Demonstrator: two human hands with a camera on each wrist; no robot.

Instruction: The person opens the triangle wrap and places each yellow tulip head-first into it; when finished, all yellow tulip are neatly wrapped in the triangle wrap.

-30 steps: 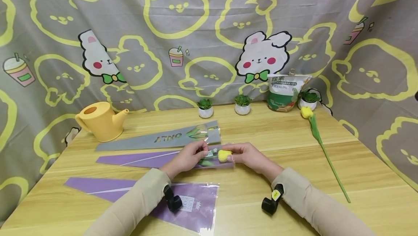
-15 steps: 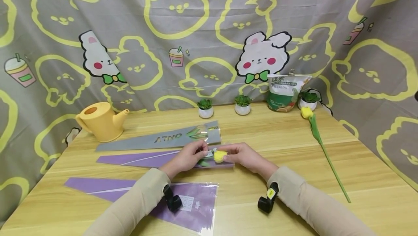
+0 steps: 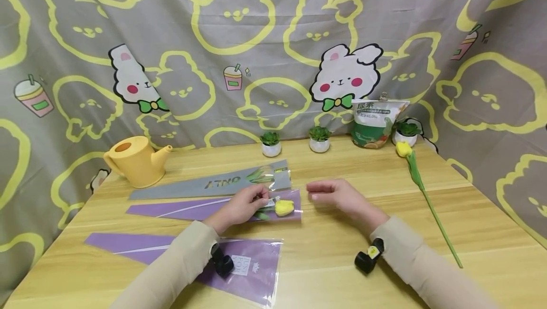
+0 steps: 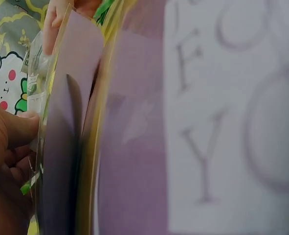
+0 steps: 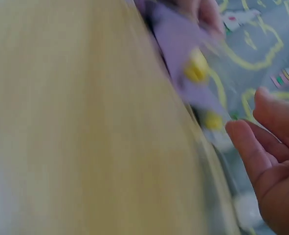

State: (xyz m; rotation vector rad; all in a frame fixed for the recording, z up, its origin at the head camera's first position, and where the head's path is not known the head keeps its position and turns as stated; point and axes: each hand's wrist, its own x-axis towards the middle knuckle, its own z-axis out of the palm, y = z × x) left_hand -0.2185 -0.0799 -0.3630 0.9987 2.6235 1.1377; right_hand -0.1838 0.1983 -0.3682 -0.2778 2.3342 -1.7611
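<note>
My left hand [image 3: 243, 204] pinches the clear upper edge of a purple flower sleeve [image 3: 183, 210] lying in mid-table. In the left wrist view the thumb of that hand [image 4: 17, 129] presses on the clear film. A yellow tulip [image 3: 284, 208] lies within the sleeve, its bloom near the wide end and part of its leaves behind my left fingers. Just right of the sleeve's mouth, my right hand [image 3: 342, 196] is held with fingers extended and nothing in them. The right wrist view shows its thumb and fingers [image 5: 247, 147] apart.
A second purple sleeve [image 3: 260, 283] lies nearer, a grey sleeve [image 3: 179, 190] with a tulip inside farther back. One loose yellow tulip [image 3: 431, 209] lies right. Behind stand a yellow watering can [image 3: 136, 164], small potted succulents [image 3: 319, 144] and a white-and-green bag [image 3: 372, 126].
My right hand has let go of the yellow tulip bloom and drawn back to the right. The bloom sits slightly farther left, deeper in the sleeve. My left hand keeps its pinch.
</note>
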